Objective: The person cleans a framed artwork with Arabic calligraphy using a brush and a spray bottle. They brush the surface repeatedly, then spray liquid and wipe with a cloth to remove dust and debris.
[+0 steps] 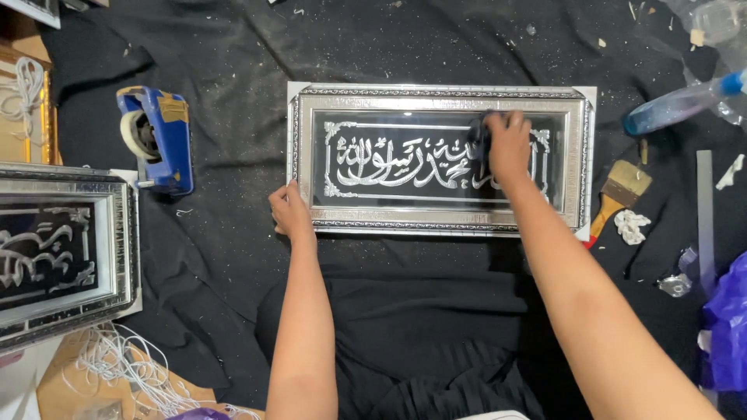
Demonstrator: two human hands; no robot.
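Two hands work on a silver picture frame (440,159) lying flat on black cloth (233,233). The left hand (289,211) grips its lower left corner; the right hand (507,144) presses a dark rag (477,141) onto the glass.

1. A picture-framing workshop, set up on a floor spread with dusty black cloth (218,155).
2. Two ornate silver frames (436,97) lie flat.
3. Tools scattered about: blue tape dispenser (159,140), paintbrush (618,194), spray bottle (681,103), coiled white cord (124,362).
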